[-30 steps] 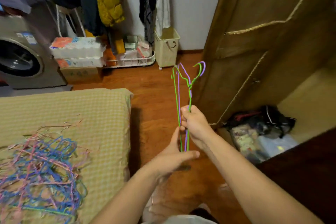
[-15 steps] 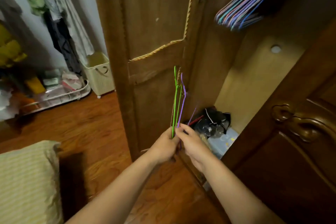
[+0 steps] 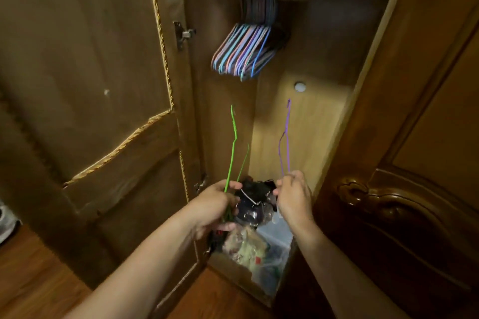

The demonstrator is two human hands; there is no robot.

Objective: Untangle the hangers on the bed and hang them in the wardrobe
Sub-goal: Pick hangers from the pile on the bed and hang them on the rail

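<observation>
I face the open wardrobe point(image 3: 305, 116). My left hand point(image 3: 216, 204) grips a green wire hanger point(image 3: 232, 147), held upright and seen edge-on. My right hand point(image 3: 293, 195) pinches a purple wire hanger point(image 3: 287, 137) by its lower part, also upright. The two hangers are apart, roughly a hand's width between them. High inside the wardrobe a bunch of several blue, pink and purple hangers point(image 3: 245, 52) hangs close together; the rail above them is lost in shadow. The bed is out of view.
The left wardrobe door point(image 3: 85, 80) stands open beside my left arm, the carved right door point(image 3: 404, 163) beside my right arm. Dark bags point(image 3: 255, 202) and plastic-wrapped items point(image 3: 256, 248) fill the wardrobe floor. Wooden flooring point(image 3: 31, 282) lies at lower left.
I have turned from the bed to the wardrobe interior. The green and purple hangers, held together before, are now separated, one in each hand.
</observation>
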